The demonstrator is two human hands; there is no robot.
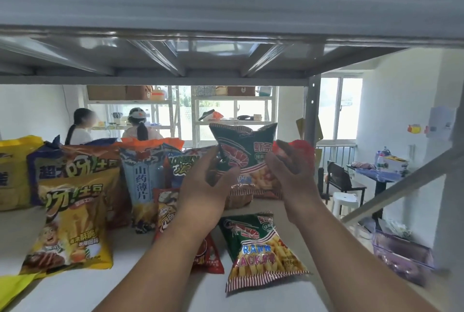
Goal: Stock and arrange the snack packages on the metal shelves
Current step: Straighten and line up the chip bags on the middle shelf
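Both hands up at back of pale shelf board (140, 284). Left hand (203, 186) and right hand (292, 176) flank upright green prawn-cracker bag (244, 158), fingers curled round its edges, bag standing on shelf near rear right. Second green prawn bag (261, 249) lies flat nearer front. Yellow fries bag (72, 226) leans at left, blue yam-chip bag (141, 181) upright behind. Grey metal shelf (226, 10) overhead. Beyond: white room, bright windows (334, 108), two seated people (110, 128), white stool (345, 202), dark table (374, 176).
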